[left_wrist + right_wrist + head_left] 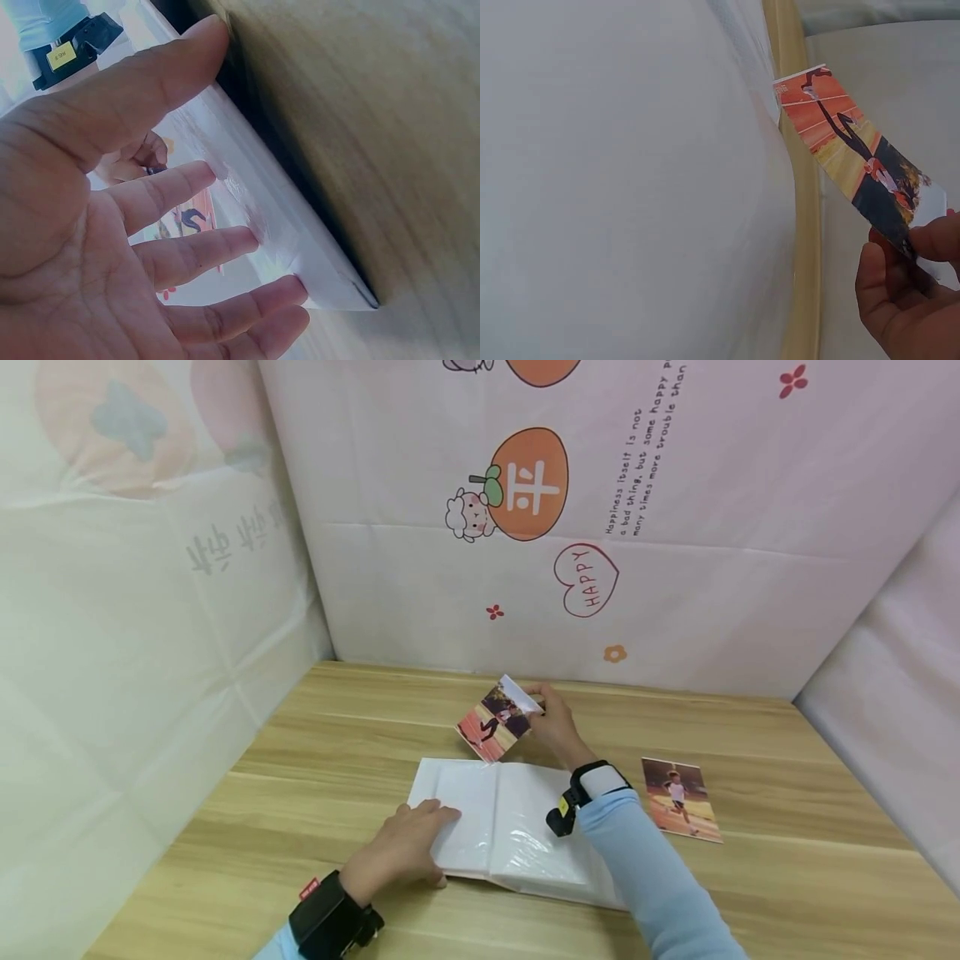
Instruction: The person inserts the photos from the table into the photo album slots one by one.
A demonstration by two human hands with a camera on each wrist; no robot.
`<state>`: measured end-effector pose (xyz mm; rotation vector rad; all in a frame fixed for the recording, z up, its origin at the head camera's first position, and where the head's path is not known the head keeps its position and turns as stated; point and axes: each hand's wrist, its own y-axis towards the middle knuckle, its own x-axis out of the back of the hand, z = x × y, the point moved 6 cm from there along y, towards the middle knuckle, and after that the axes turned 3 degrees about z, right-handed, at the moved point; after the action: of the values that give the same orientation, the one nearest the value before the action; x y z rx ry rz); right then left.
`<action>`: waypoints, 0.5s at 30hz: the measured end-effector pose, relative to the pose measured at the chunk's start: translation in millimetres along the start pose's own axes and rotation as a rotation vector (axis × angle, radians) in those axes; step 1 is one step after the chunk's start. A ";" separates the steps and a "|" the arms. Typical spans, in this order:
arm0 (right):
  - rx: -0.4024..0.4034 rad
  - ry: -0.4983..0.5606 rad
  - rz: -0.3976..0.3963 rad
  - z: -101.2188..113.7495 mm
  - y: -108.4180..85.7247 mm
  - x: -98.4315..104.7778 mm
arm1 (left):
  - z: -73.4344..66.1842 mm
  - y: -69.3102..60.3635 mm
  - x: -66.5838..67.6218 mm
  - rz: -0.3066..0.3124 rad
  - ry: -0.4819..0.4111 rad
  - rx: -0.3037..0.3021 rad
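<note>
An open photo album with white pages and clear plastic sleeves lies on the table. My left hand rests on its left page; in the left wrist view, the fingertips of the left hand touch the page and the thumb sits near the album's edge. Beyond the album's far edge, my right hand pinches a photo of a runner on a red track. The right wrist view shows the thumb and fingers of the right hand gripping one end of that photo, which is tilted.
A second photo, of a runner in a white top, lies flat on the wooden table to the right of the album. White printed cloth hangs behind the table, with more at both sides.
</note>
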<state>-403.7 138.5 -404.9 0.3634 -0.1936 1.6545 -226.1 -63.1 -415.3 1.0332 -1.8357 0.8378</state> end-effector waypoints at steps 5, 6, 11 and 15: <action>0.032 -0.033 0.102 3.3 -2.0 -3.9 | 0.4 0.0 -0.2 0.002 -0.006 0.002; 0.056 -0.052 0.105 5.6 -3.3 -4.3 | 0.6 0.1 -0.4 0.003 -0.005 0.001; 0.112 -0.096 0.104 11.8 -4.8 -10.7 | 2.0 1.3 -2.1 0.005 0.001 -0.005; 0.133 -0.131 0.090 12.4 -2.9 -18.2 | 2.4 2.4 -2.4 0.002 0.000 -0.002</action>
<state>-397.9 117.6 -399.8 0.5721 -0.2009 1.7376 -228.4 -63.3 -418.8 1.0305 -1.8376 0.8371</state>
